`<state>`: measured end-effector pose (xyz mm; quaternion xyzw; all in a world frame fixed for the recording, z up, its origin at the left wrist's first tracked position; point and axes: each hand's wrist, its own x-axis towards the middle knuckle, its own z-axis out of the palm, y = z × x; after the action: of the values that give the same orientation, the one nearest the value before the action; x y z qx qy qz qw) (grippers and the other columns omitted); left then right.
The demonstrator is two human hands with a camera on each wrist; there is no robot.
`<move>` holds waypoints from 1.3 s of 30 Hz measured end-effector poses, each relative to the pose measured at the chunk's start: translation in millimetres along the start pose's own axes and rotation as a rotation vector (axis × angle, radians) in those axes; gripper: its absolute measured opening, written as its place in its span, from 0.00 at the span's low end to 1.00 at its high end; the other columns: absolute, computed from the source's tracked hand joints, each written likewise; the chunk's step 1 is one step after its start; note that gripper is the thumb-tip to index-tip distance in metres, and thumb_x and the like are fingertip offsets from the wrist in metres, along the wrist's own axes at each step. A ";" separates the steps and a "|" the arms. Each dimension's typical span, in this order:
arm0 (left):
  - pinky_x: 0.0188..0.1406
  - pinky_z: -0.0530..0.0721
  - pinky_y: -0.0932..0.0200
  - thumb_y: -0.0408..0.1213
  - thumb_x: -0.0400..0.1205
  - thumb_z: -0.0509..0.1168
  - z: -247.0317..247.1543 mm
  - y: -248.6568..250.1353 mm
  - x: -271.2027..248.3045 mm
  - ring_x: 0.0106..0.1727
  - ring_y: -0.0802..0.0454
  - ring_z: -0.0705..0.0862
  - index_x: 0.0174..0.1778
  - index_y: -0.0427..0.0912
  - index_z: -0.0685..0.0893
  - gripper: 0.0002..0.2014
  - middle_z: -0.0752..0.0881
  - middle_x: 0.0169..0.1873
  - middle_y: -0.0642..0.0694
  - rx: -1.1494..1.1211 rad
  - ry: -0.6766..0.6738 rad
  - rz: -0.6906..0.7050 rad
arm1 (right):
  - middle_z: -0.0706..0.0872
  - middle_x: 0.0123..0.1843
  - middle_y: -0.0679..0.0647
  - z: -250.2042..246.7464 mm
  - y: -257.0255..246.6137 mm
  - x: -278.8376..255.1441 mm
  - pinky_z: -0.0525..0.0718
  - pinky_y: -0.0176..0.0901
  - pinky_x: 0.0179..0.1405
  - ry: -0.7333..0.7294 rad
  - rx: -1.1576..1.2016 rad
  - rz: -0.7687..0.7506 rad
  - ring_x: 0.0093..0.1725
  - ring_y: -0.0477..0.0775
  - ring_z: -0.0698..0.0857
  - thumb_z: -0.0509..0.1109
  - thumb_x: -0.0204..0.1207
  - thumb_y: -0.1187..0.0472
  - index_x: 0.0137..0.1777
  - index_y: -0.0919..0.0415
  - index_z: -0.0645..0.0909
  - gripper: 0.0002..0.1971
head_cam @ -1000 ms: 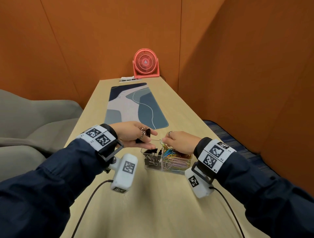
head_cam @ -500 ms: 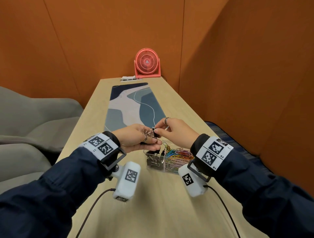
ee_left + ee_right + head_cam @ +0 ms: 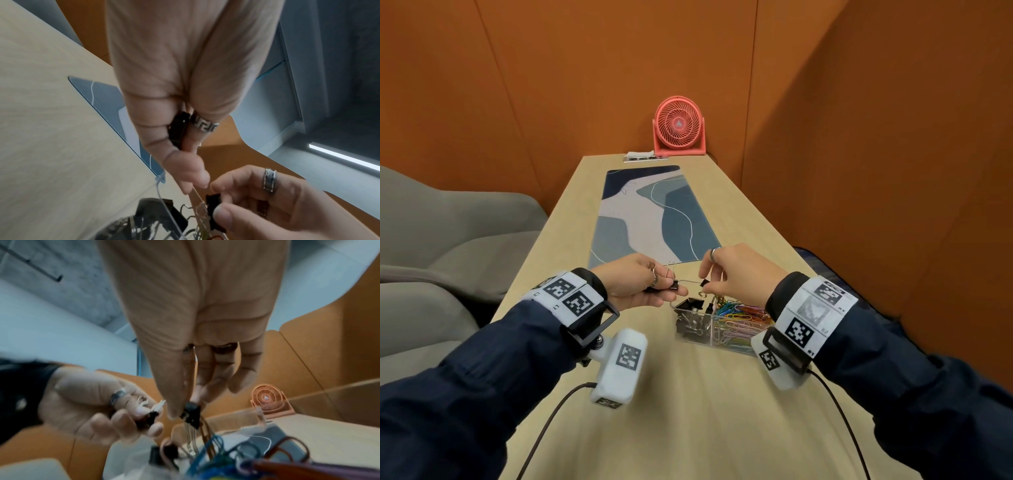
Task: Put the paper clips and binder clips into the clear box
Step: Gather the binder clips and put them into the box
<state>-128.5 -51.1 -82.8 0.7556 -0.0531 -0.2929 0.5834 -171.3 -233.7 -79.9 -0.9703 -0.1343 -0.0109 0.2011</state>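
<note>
Head view: right hand (image 3: 739, 270) pinches a small black metal binder clip (image 3: 704, 283) above the clear plastic box (image 3: 688, 337); left hand (image 3: 635, 286) grips another black binder clip (image 3: 673, 285).

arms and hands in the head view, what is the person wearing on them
Both arms are in dark navy sleeves. Each wrist has a white band with black square marker patterns, and a black bracket under it carries a white camera block with its own marker and a dark cable. Silver rings sit on the left hand and the right hand.
</note>
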 end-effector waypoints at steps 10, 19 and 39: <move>0.19 0.72 0.71 0.26 0.86 0.57 -2.3 0.3 0.3 0.19 0.62 0.74 0.40 0.37 0.79 0.11 0.79 0.35 0.45 0.044 0.017 0.025 | 0.85 0.45 0.50 2.3 -6.0 6.9 0.73 0.38 0.42 0.155 -0.040 -0.033 0.38 0.45 0.77 0.65 0.79 0.56 0.55 0.55 0.82 0.09; 0.20 0.69 0.70 0.27 0.82 0.64 6.4 12.5 -10.6 0.20 0.61 0.67 0.45 0.38 0.81 0.03 0.80 0.32 0.48 0.007 -0.002 0.198 | 0.82 0.40 0.47 -2.8 -9.6 12.2 0.73 0.32 0.35 0.171 0.295 0.006 0.34 0.38 0.76 0.62 0.82 0.56 0.56 0.56 0.81 0.09; 0.18 0.67 0.70 0.38 0.85 0.61 5.5 8.9 -10.3 0.21 0.59 0.66 0.45 0.39 0.80 0.07 0.71 0.31 0.49 -0.051 0.131 0.071 | 0.84 0.34 0.52 -8.6 -14.7 9.1 0.75 0.34 0.23 0.113 0.556 0.135 0.26 0.47 0.77 0.53 0.85 0.60 0.49 0.57 0.69 0.05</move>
<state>-137.4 -54.2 -71.6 0.7556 -0.0342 -0.2234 0.6148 -166.1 -221.7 -65.6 -0.8825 -0.0559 -0.0145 0.4669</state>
